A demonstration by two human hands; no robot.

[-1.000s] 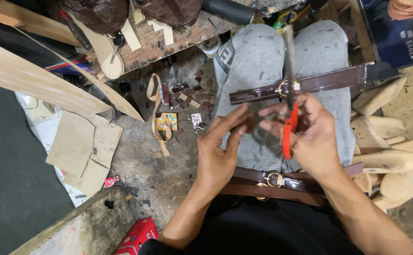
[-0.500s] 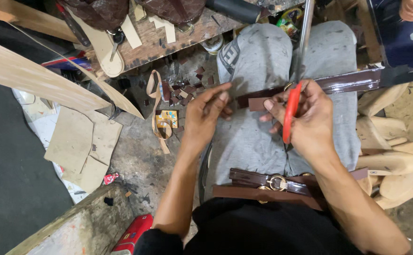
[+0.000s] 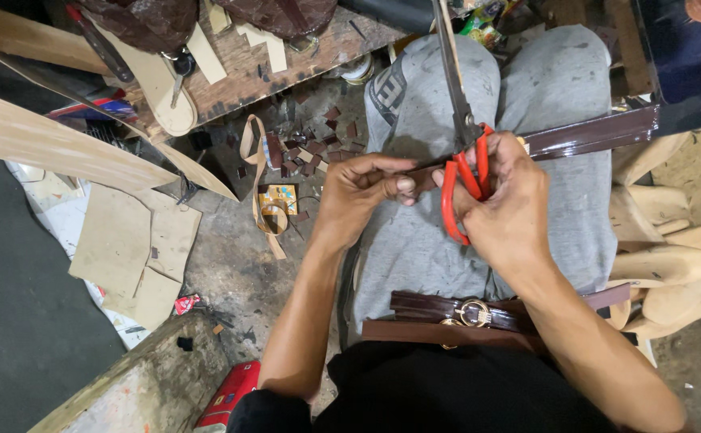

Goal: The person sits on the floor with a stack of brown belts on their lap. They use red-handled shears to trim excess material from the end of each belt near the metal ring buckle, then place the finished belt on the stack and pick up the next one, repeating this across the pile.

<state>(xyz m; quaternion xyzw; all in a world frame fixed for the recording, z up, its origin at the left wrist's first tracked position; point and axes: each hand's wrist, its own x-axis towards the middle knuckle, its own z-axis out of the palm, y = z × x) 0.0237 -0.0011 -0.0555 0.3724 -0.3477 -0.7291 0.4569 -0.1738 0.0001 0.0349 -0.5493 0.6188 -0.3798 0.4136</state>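
Head view: the person sits with grey-trousered knees up, and both hands meet over the lap. The right hand [image 3: 501, 200] is closed through the red loops of a pair of scissors [image 3: 462, 152], whose long steel blades point up and away toward the top edge of the frame. The left hand [image 3: 362, 192] pinches the near end of a glossy dark brown leather strap [image 3: 591, 135] between thumb and fingers; the strap runs from that pinch, behind the scissors, out across the right knee toward the right edge.

Against the picture a second ago, the scissors have swung from lying low across the strap to standing nearly upright, and the left hand has slid in from the side until its fingertips sit just beside the red handles. Half a second ago the hands were already close; now they are almost touching, with the strap end gripped tighter. By my judgement this is a trimming cut at the strap's end, the blades set at or close to the leather; whether they are biting I cannot tell.

Lower on the lap lies a stack of finished straps with gold buckles [image 3: 472, 313], unmoved. Brown leather offcuts [image 3: 302, 156] litter the floor left of the knees, near pale sole cut-outs [image 3: 138, 248].
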